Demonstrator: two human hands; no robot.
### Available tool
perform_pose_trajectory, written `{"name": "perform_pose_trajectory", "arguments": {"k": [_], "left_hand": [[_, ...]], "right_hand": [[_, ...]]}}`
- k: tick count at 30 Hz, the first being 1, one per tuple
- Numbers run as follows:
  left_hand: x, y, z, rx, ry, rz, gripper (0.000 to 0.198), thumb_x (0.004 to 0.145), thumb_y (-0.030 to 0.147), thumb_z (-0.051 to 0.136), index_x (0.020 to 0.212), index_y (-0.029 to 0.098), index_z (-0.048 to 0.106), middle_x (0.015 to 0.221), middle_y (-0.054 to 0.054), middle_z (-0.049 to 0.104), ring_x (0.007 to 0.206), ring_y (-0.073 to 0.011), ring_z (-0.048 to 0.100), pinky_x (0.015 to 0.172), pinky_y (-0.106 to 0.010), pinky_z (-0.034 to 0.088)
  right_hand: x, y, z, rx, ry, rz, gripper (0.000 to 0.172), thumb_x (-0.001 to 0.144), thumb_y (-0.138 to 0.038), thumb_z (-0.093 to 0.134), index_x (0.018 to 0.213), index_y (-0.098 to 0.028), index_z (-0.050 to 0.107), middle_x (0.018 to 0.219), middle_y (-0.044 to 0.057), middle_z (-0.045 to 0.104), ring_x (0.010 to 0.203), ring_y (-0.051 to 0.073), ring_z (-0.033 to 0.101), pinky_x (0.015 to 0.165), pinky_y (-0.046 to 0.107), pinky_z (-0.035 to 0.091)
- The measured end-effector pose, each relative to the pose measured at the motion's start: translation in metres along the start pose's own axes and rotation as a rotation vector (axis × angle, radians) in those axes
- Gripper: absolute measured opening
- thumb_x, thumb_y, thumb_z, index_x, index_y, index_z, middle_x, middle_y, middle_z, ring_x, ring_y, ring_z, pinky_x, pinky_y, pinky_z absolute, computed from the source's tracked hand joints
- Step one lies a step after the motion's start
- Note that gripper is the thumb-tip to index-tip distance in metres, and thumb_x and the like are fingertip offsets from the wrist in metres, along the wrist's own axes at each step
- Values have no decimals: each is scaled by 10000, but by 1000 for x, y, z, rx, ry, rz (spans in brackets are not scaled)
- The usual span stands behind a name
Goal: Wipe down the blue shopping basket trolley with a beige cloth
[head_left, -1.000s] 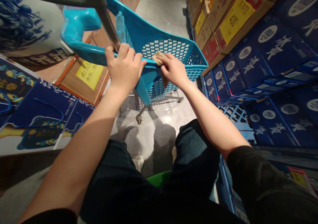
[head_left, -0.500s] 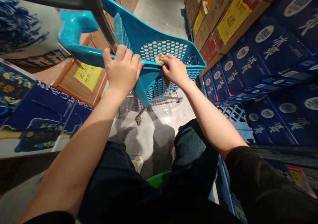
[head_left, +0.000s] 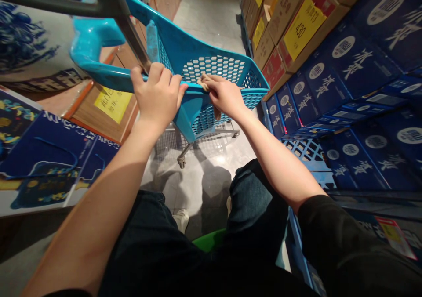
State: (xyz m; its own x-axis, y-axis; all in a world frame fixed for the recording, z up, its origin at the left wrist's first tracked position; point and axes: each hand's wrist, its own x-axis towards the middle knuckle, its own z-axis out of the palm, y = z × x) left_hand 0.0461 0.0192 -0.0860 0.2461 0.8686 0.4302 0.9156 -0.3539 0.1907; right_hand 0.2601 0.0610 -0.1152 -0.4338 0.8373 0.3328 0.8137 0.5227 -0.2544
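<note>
A turquoise plastic shopping cart with a honeycomb-mesh basket stands in front of me, tilted in view. My left hand is closed over the near rim of its basket, right beside the dark metal handle post. My right hand is closed on a small tan cloth and presses it against the same rim, a little to the right. Part of the cloth hangs down behind my fingers. I am seated, with my dark trousers and a green seat edge below.
Stacked dark blue boxes and brown cartons with yellow price tags line the right. Blue printed boxes and a wooden case with a yellow label sit on the left. A pale tiled aisle runs ahead beyond the cart.
The view has drifted so cart and hands sit slightly lower-left. My right hand with the cloth has slid a little left along the rim; the left hand keeps its hold.
</note>
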Motion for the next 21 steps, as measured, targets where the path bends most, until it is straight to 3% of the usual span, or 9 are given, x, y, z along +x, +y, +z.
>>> {"name": "perform_pose_trajectory", "arguments": {"k": [5, 11, 14, 17, 19, 21], "left_hand": [[0, -2, 1, -98, 29, 23, 456, 1067, 532, 317, 1160, 295, 695, 1315, -84, 727, 1468, -366, 456, 1256, -721, 209], [0, -3, 2, -204, 46, 13, 429, 1045, 549, 359, 1193, 378, 723, 1312, -64, 741, 1464, -390, 431, 1278, -719, 109], [-1, -2, 1, -225, 37, 3, 428, 1037, 539, 369, 1225, 382, 720, 1328, -57, 736, 1475, -404, 414, 1272, -735, 82], [-1, 1, -3, -152, -9, -18, 468, 1054, 534, 338, 1233, 346, 728, 1360, -85, 711, 1489, -404, 405, 1265, -735, 98], [-1, 2, -5, -128, -22, -25, 484, 1063, 544, 325, 1245, 344, 727, 1360, -91, 704, 1493, -394, 405, 1269, -722, 106], [-1, 2, -5, -137, -18, -25, 486, 1064, 557, 328, 1259, 353, 723, 1347, -90, 706, 1491, -390, 404, 1275, -720, 101]], "right_hand": [[0, -17, 1, 21, 23, -154, 578, 1008, -139, 434, 1550, -284, 572, 1704, 19, 471, 1542, 271, 495, 1259, 540, 455], [-3, 12, -9, -16, -32, 60, 423, 1015, -177, 465, 1339, -208, 734, 1519, 104, 660, 1373, 343, 649, 1153, 539, 546], [-2, 5, 0, -6, 1, 24, 480, 1009, -178, 473, 1450, -206, 662, 1592, 116, 597, 1426, 352, 603, 1192, 574, 507], [-2, -8, 3, 22, 10, -93, 559, 1018, -172, 450, 1557, -267, 567, 1691, 53, 489, 1537, 315, 492, 1248, 595, 446], [-3, -8, -3, 29, -10, -110, 559, 1020, -163, 429, 1542, -286, 587, 1677, 24, 510, 1531, 295, 501, 1236, 575, 463], [-5, 2, -12, 6, -46, -29, 521, 1017, -160, 427, 1471, -270, 658, 1606, 33, 591, 1463, 301, 572, 1189, 537, 510]]}}
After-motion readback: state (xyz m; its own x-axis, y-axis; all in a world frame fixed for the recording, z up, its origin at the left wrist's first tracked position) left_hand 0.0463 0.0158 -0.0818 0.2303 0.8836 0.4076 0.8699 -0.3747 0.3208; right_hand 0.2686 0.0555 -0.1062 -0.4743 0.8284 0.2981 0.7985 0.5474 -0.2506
